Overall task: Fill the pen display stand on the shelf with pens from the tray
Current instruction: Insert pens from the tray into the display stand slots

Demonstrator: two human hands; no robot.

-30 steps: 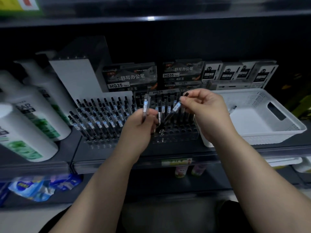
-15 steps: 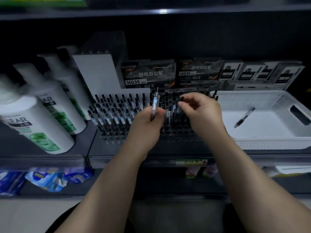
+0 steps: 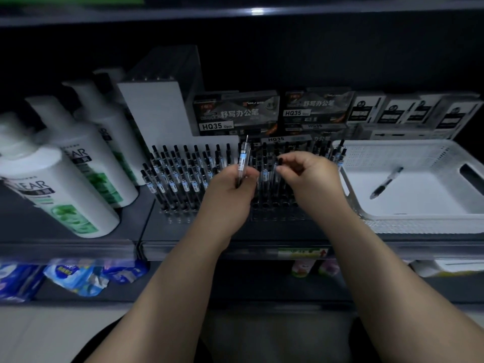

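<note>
The pen display stand (image 3: pixel 180 205) sits mid-shelf, its holes packed with several upright black-capped pens. My left hand (image 3: pixel 230 189) grips one clear pen (image 3: pixel 243 158) upright, tip pointing up, over the stand's middle. My right hand (image 3: pixel 311 176) hovers just right of it and pinches the black top of a pen (image 3: pixel 278 163) that stands in a stand hole. The white tray (image 3: pixel 408 221) lies at the right with one black pen (image 3: pixel 385 182) lying inside.
White shampoo bottles (image 3: pixel 60 189) stand at the left of the shelf. Boxes of pens (image 3: pixel 235 113) line the back behind the stand and tray. A lower shelf holds blue packets (image 3: pixel 78 276). The shelf's front rail (image 3: pixel 262 250) runs below my wrists.
My right hand lowered its pen from a slanted hold into the stand's right part. The left hand kept its pen upright. The camera view shifted left, revealing the loose pen in the tray.
</note>
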